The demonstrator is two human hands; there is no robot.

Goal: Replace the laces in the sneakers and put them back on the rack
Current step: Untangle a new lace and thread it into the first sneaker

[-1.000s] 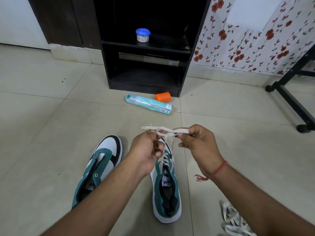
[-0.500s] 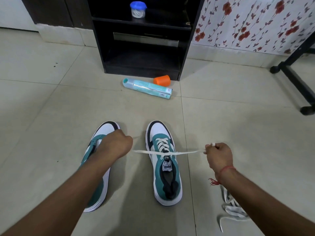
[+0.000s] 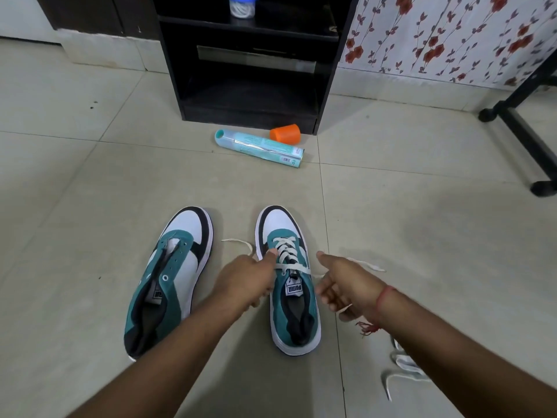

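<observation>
Two teal, white and black sneakers stand side by side on the tiled floor. The left sneaker (image 3: pixel 176 267) has no lace in its eyelets. The right sneaker (image 3: pixel 294 300) carries a white lace (image 3: pixel 286 251) threaded up to the tongue. My left hand (image 3: pixel 244 282) is against that shoe's left side, thumb on the lace, fingers curled over one lace end that trails out to the left. My right hand (image 3: pixel 343 286) is at the shoe's right side with its fingers curled round the other lace end. The black rack (image 3: pixel 327 86) stands ahead.
Loose white laces (image 3: pixel 402 363) lie on the floor at the lower right, under my right forearm. A teal tube (image 3: pixel 259 147) and an orange cap (image 3: pixel 284 133) lie before the rack. A blue-lidded jar (image 3: pixel 241 6) sits on its shelf. Black stand legs (image 3: pixel 524 131) cross the right side.
Both hands came up, pulled the lace ends wide apart across the shoe, then moved back in beside the right sneaker. The lace ends now hang slack.
</observation>
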